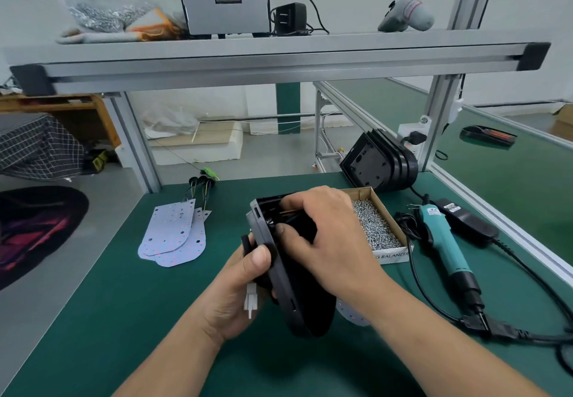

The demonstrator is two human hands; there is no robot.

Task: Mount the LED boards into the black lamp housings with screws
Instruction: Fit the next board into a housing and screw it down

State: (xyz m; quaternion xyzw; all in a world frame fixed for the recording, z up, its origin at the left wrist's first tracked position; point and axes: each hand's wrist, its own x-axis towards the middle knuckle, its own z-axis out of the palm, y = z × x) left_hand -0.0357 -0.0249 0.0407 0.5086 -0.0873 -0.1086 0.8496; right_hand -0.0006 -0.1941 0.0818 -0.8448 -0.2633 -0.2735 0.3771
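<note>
Many screws (375, 226) in cardboard box (391, 255), black housing (280, 275) held beside

The right grip (325, 235) covers the open side of the lamp housing (280, 275), so what its fingertips touch inside cannot be told. The fingers of the left grip (235, 291) are hidden behind the housing. One LED board (352, 314) shows only a corner beneath it. The screw box (392, 255) label is partly covered.

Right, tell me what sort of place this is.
Probably a small factory assembly station: an aluminium-framed bench with a green mat, a box of screws, a teal electric screwdriver and stacked LED boards.
</note>
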